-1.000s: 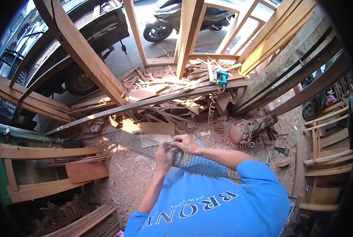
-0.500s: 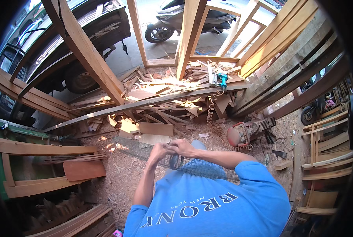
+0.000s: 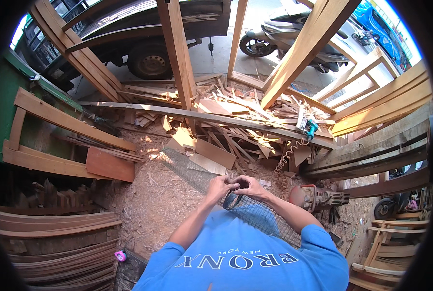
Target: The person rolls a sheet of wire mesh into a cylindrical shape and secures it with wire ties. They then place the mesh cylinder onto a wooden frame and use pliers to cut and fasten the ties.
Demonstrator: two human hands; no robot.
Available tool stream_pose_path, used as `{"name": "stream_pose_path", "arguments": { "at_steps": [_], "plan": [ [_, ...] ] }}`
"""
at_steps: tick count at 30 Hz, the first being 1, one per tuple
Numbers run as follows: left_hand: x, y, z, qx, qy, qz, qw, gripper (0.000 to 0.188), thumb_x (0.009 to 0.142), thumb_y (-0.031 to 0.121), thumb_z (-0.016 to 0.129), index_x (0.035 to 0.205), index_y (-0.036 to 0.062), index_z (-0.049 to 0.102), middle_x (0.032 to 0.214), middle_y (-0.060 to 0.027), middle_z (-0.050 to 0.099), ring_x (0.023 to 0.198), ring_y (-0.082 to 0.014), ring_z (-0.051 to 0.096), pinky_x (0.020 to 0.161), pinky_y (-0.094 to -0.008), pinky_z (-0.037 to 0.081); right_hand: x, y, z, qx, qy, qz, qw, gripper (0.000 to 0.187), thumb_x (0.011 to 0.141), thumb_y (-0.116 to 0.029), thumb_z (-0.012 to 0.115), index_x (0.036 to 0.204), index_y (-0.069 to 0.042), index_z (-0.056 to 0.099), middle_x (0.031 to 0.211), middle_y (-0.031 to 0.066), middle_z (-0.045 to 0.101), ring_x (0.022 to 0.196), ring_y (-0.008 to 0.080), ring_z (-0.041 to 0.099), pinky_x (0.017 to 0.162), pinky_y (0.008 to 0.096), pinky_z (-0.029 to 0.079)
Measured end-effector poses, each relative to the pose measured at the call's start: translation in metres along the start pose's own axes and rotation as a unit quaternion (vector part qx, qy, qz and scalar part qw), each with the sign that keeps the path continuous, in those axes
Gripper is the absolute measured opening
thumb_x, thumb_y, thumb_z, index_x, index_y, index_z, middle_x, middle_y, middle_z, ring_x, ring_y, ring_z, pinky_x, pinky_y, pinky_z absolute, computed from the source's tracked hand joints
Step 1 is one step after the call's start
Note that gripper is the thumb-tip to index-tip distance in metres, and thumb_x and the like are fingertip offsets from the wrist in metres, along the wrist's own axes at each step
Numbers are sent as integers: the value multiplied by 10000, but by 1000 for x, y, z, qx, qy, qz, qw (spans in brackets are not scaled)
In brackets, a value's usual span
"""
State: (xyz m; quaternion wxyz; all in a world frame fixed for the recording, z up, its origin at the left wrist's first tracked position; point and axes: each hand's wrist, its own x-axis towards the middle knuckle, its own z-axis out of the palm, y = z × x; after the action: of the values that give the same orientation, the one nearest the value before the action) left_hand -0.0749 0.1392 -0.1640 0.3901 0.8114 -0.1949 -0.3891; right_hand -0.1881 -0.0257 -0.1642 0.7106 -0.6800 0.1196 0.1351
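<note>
Across shirt (image 3: 245,240), lettering (image 3: 244,262), left hand (image 3: 220,187), right hand (image 3: 251,188) at wire mesh (image 3: 192,175)

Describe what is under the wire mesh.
Through the wire mesh, shaving-strewn floor shows at its far end and blue cloth toward its near end. Beneath the left hand and right hand, the view is covered.

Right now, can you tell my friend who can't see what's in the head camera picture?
The left hand and right hand are close together at long wire mesh, in front of a blue shirt. Ahead, a heap of scrap wood lies beyond a floor strewn with shavings.
</note>
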Motion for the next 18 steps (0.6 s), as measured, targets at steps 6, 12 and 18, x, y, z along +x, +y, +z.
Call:
{"name": "stream_pose_path", "arguments": {
  "at_steps": [6,12,18],
  "plan": [
    [-7,-6,8,-13,49,2,999,349,838,417,750,794,72,722,750,-114,712,762,-229,680,832,-399,443,11,-12,16,-188,137,12,973,383,734,-238,816,1008,-2,689,878,122,713,816,190,680,767,335,541],
    [2,-16,5,-25,49,30,998,343,913,403,681,864,70,746,762,-69,718,720,-165,650,734,-349,496,12,-5,26,-190,179,0,965,311,793,-191,759,1053,-24,728,926,135,744,870,212,710,824,344,553],
    [0,-26,21,-18,115,87,989,342,907,373,683,946,43,761,799,-114,738,738,-186,684,732,-348,512,5,-9,21,-172,191,7,966,292,801,-197,745,1049,-43,754,965,155,749,889,237,719,840,331,550]
  ]
}}
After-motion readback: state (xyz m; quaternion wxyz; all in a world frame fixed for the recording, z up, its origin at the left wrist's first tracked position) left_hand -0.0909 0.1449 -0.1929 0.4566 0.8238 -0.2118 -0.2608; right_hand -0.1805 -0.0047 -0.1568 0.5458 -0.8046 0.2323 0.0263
